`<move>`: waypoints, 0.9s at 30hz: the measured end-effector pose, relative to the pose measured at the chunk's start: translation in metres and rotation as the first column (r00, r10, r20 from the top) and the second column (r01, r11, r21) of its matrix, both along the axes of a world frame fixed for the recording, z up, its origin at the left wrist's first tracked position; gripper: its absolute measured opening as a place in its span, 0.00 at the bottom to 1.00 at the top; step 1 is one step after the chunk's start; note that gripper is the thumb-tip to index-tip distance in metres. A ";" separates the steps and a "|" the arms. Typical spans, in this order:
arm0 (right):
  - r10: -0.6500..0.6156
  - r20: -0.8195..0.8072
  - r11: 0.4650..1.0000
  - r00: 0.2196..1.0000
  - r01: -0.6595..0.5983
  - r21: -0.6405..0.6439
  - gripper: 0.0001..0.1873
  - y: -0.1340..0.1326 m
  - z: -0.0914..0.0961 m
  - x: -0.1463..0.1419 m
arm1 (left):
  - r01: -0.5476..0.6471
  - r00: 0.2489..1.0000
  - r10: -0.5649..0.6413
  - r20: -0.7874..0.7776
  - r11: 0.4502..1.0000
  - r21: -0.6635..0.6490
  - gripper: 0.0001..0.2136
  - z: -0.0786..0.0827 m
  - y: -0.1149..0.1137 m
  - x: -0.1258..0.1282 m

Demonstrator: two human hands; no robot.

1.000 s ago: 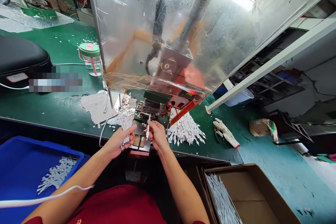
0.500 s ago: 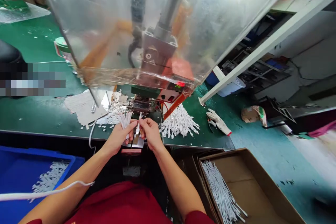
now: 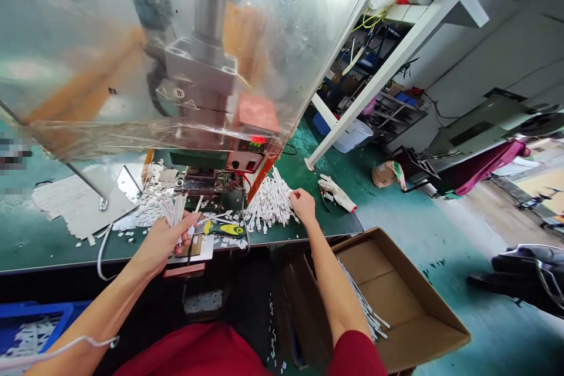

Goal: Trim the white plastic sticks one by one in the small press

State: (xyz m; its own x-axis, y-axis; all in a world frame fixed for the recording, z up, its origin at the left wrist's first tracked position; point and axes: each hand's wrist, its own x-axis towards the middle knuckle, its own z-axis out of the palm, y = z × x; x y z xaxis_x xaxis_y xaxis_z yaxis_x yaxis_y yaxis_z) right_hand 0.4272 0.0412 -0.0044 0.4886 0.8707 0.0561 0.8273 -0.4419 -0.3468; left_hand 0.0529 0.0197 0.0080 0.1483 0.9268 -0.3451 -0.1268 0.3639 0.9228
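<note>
My left hand (image 3: 165, 238) is closed round a bundle of thin white strips (image 3: 173, 210), fanned upward in front of the press. One white strip (image 3: 199, 204) sticks up near its thumb and fingertips. My right hand (image 3: 304, 205) is at the right edge of a heap of white strips with wider ends (image 3: 271, 200). Its fingers are pinched together; whatever they hold is hidden. Behind the left hand is the dark metal die area of the press (image 3: 200, 179). A tool with a yellow and dark green handle (image 3: 227, 230) lies just right of that hand.
A clear plastic shield (image 3: 282, 41) hangs before the press. White scraps and a torn card sheet (image 3: 83, 202) lie at left. A work glove (image 3: 337, 192) rests right of the heap. Below are a cardboard box (image 3: 409, 299) holding strips and a blue bin (image 3: 66, 311).
My right hand has left the spot beside my left hand and moved right to the heap. My left hand still grips the bundle. The view has turned right, and the yellow-handled tool now shows.
</note>
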 end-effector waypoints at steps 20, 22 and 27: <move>0.001 0.015 0.987 1.000 0.002 -0.160 0.05 0.045 0.009 -0.011 | 0.091 0.996 -0.090 -0.006 0.995 0.042 0.18 0.010 -0.020 -0.027; 0.000 -0.041 0.998 0.999 -0.002 -0.060 0.03 0.044 0.010 -0.011 | 0.079 0.996 -0.080 0.026 0.997 0.022 0.17 0.008 -0.020 -0.029; -0.008 -0.359 0.956 0.933 0.112 0.271 0.13 0.037 0.018 -0.015 | 0.031 0.973 -0.018 0.228 0.998 -0.049 0.16 0.005 -0.018 -0.035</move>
State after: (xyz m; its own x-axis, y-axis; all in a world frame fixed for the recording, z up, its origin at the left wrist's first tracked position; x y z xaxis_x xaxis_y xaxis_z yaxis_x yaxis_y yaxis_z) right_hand 0.4125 0.0781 0.0137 0.5728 0.8122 0.1107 0.6040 -0.3268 -0.7269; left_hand 0.0181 0.0015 0.0127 0.2510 0.9035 -0.3474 -0.3218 0.4164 0.8503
